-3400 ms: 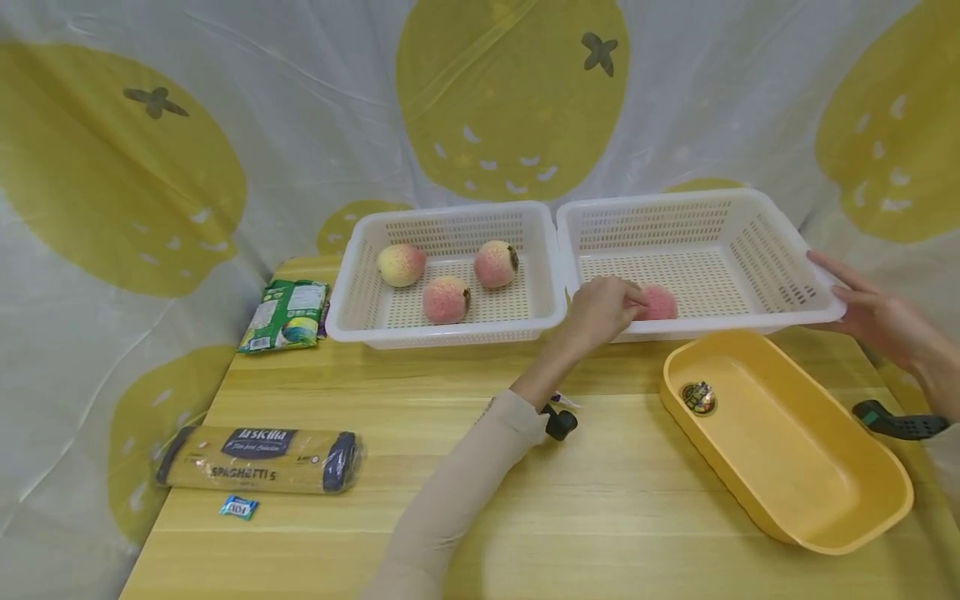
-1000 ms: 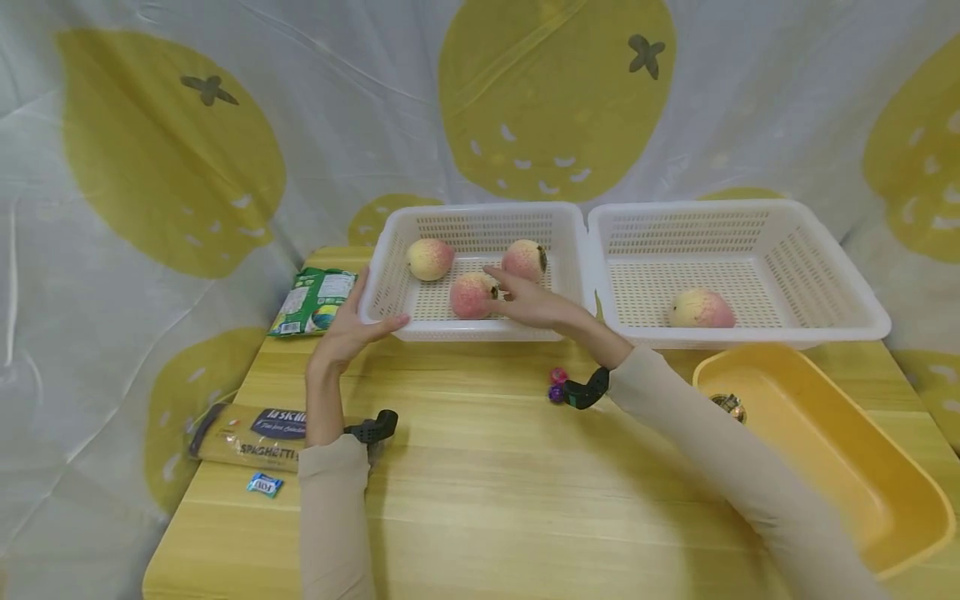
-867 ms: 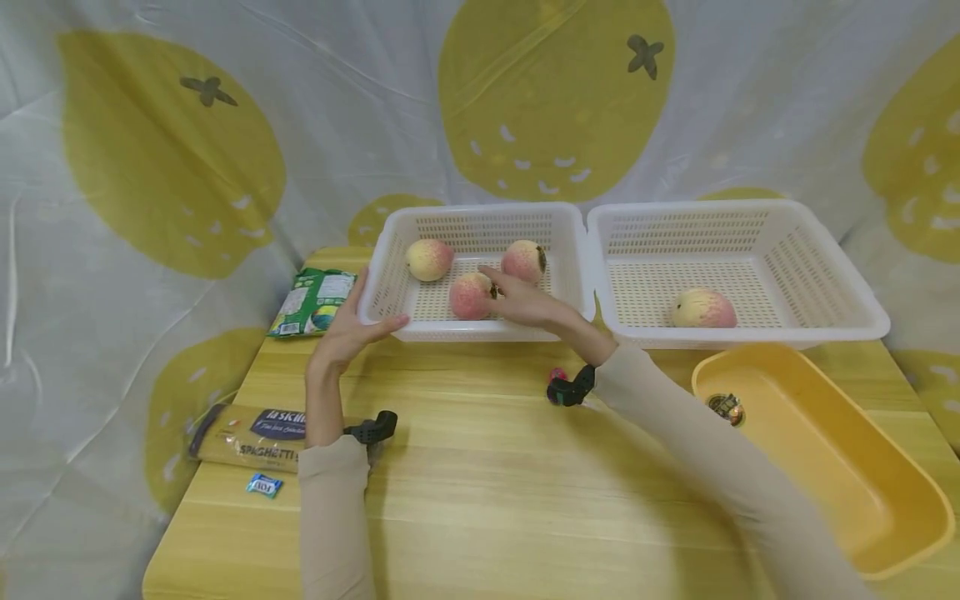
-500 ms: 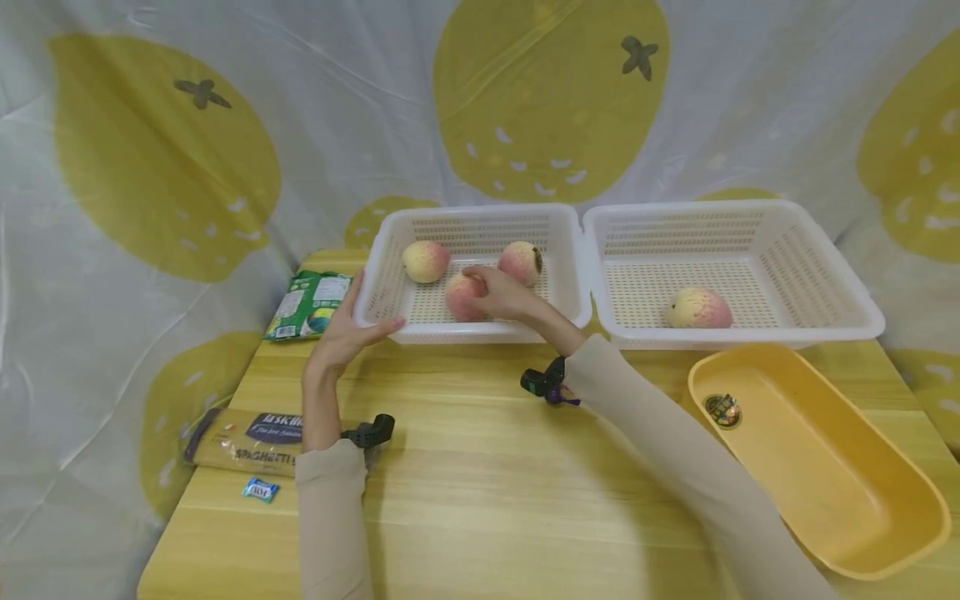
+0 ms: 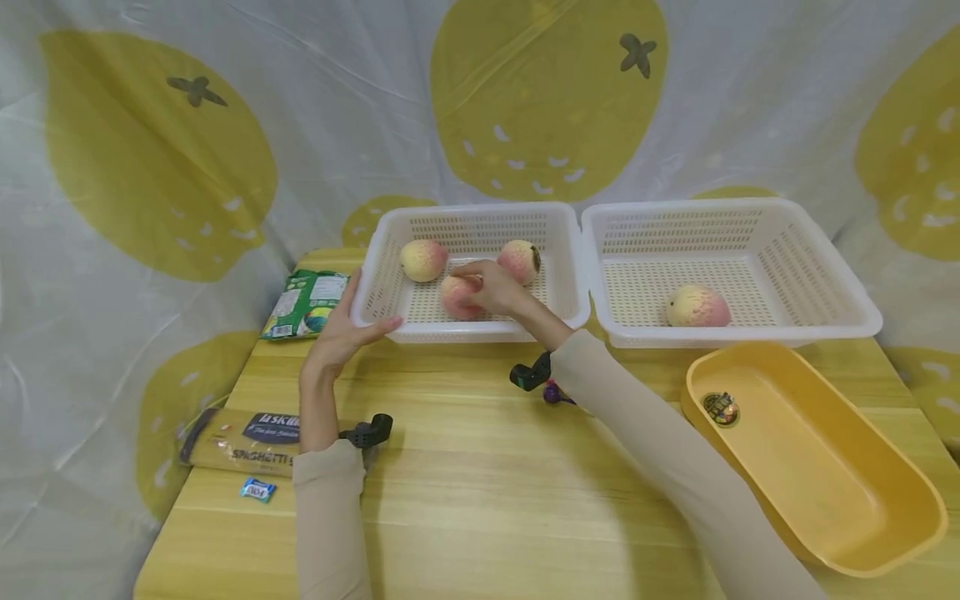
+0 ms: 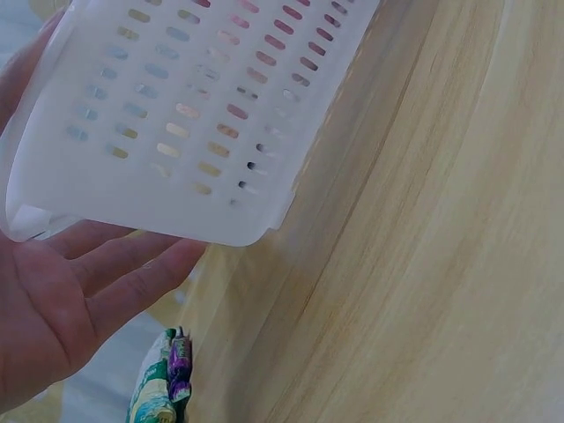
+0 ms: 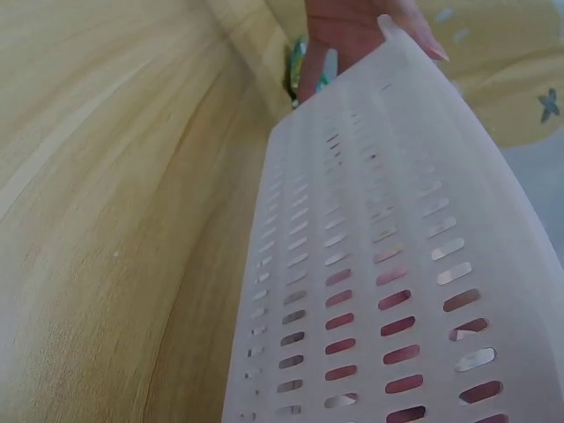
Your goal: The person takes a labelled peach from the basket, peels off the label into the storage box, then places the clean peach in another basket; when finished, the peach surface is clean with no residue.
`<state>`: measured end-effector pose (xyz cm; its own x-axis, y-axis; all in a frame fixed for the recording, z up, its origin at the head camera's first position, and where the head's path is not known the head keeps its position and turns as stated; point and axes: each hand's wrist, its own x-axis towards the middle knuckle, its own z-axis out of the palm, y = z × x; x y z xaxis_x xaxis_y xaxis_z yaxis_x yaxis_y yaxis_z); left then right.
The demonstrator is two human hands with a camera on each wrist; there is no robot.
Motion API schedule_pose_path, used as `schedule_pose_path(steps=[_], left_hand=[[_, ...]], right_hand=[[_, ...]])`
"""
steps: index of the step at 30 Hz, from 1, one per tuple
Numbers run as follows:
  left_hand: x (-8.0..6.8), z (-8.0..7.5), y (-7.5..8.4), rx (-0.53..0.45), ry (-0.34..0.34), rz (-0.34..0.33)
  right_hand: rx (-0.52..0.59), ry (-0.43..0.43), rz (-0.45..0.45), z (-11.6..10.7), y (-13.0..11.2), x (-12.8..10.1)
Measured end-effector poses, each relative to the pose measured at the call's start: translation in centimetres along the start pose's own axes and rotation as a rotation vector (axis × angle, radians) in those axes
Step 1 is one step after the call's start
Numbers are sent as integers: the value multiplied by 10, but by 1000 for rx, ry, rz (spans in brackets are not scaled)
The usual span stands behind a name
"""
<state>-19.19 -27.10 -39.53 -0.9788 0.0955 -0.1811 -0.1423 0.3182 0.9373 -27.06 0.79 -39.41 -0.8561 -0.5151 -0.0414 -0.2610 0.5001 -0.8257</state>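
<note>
Peach (image 5: 457, 297), pink and yellow, near the front wall of the left white basket (image 5: 555, 225); right hand (image 5: 495, 287) curls around it. Two more peaches (image 5: 423, 259) (image 5: 520, 260) lie just behind. Left hand (image 5: 341, 329), fingers straight, rests against the basket's front-left corner. Right basket (image 5: 847, 300) holds one peach (image 5: 697, 306). Table's (image 5: 480, 500) left edge: green packet (image 5: 303, 303), pasta pack (image 5: 247, 437) reading "SPAGHETTI". Yellow tub (image 5: 885, 542) at the right.

A staged tabletop set rather than a lived-in room: a lemon-print sheet (image 5: 525, 100) drapes behind a wooden table (image 5: 487, 500) carrying groceries and plastic baskets (image 5: 731, 333).
</note>
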Motion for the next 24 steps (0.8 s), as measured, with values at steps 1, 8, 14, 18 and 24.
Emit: schedule_pose_path(steps=[1,8,14,18,24], left_hand=[[0,0,0,0,0,0],[-1,-1,0,-10,-4,5],[-1,0,-1,-19,-15,25],[0,0,-1,-17,-17,29],[0,0,0,-17,-14,15]], right_hand=[[-3,-4,1,0,-1,0],[-105,-39,-56,1,-4,1],[-136,-34,-95,0,-4,-1],[-140,-32,-90,0,-3,-1],[-115,-29,-57,-1,-4,-2]])
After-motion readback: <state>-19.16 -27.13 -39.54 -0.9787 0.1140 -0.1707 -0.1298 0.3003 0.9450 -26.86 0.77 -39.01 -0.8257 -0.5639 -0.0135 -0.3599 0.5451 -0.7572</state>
